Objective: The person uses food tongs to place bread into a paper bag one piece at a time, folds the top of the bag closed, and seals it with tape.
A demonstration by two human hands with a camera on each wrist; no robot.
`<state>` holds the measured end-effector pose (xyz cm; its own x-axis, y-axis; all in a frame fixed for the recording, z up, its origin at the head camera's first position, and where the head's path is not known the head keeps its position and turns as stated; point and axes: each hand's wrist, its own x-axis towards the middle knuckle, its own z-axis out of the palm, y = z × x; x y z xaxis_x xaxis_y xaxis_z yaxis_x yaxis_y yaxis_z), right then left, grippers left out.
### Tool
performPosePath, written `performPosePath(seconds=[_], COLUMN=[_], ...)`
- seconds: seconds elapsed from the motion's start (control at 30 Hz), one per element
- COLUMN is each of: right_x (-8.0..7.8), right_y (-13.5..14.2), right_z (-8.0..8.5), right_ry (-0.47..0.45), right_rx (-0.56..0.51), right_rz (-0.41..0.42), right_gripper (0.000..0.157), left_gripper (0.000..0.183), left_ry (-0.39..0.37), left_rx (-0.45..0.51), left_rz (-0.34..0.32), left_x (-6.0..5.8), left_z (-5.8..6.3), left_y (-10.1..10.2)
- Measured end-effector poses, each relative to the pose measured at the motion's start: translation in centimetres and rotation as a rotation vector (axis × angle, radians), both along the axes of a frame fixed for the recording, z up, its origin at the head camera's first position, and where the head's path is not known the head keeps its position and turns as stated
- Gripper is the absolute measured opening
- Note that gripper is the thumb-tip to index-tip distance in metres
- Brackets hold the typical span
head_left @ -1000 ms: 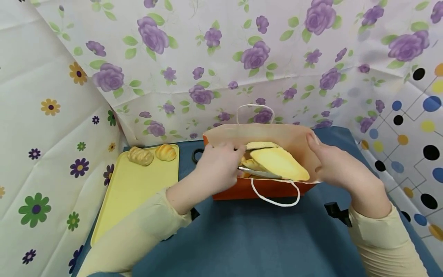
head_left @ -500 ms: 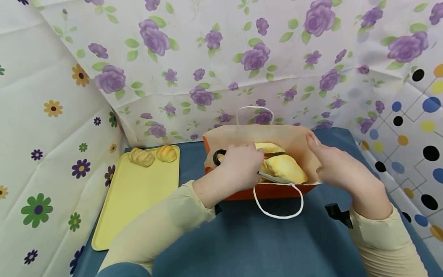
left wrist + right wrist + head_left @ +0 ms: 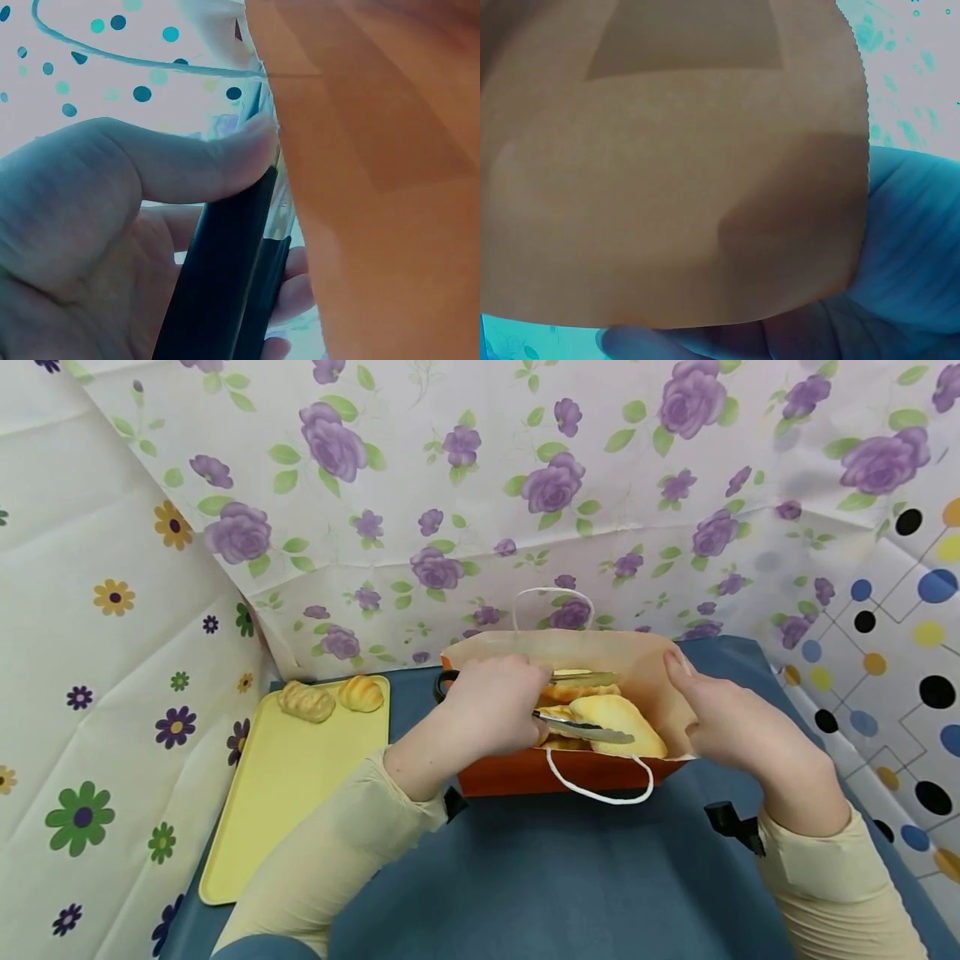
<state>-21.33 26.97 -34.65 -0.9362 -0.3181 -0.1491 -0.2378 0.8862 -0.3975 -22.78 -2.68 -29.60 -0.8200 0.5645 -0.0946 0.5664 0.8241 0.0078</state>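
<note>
My left hand (image 3: 491, 706) grips the black handles of a pair of metal tongs (image 3: 592, 730) over the bag's left part. In the left wrist view, my thumb lies along one black handle, with fingers behind the other. The tongs' two arms stand apart inside an orange paper bag (image 3: 510, 777) with a tan inside. Between and under them lie a pale yellow bread piece (image 3: 626, 718) and browner bread (image 3: 577, 692), partly hidden. My right hand (image 3: 738, 722) holds the bag's right side, thumb at its rim; in the right wrist view the paper (image 3: 667, 187) hides part of that hand.
To the left, a yellow tray (image 3: 300, 793) carries a braided bread roll (image 3: 306, 702) and a golden roll (image 3: 361, 693) at its far end. White cord handles (image 3: 600, 795) hang at the bag's front and rise at its back. Patterned sheets (image 3: 450, 468) wall the blue-covered table.
The tongs' arms have spread from the pale bread, which now rests lower in the bag. My left hand went right, then drew back left somewhat. My right hand stayed put.
</note>
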Motion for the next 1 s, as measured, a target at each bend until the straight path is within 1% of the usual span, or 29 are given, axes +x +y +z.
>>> performPosePath(seconds=[0.1,0.17,0.3,0.33,0.43,0.53,0.6,0.7,0.8,1.0], right_x=[0.0,0.0,0.0,0.0,0.0,0.0,-0.1,-0.1,-0.1,-0.1], right_y=[-0.1,-0.1,-0.2,-0.2,-0.3,-0.3,-0.4,-0.4,-0.5,-0.6], right_z=[0.0,0.0,0.0,0.0,0.0,0.0,0.1,0.1,0.2,0.2], right_ry=[-0.004,-0.006,-0.006,-0.004,-0.008,-0.017,-0.025,-0.028,-0.023,-0.018], right_rx=[0.005,0.008,0.016,0.019,0.021,0.017,0.015,0.016,0.016,0.021], right_rz=[0.000,-0.001,0.001,0.003,0.004,0.000,-0.005,-0.008,-0.006,-0.003], right_gripper=[0.098,0.098,0.097,0.097,0.097,0.099,0.100,0.100,0.100,0.098], left_gripper=[0.014,0.012,0.010,0.010,0.019,0.023,0.021,0.018,0.015,0.011], left_ry=[0.017,0.023,0.010,0.008,-0.006,-0.025,-0.046,-0.053,-0.057,-0.076], left_rx=[-0.002,-0.019,-0.047,-0.055,-0.089,-0.110,-0.108,-0.094,-0.082,-0.023], left_rz=[0.005,0.009,0.025,0.029,0.037,0.036,0.038,0.035,0.028,0.008], left_x=[0.0,0.0,-0.1,-0.2,-0.4,-0.6,-0.8,-0.8,-0.7,-0.4], left_z=[-0.2,-0.6,-1.4,-1.5,-1.9,-2.3,-2.6,-2.6,-2.5,-2.7], left_y=[0.1,0.3,1.1,1.3,2.2,3.0,3.3,3.3,3.0,2.1])
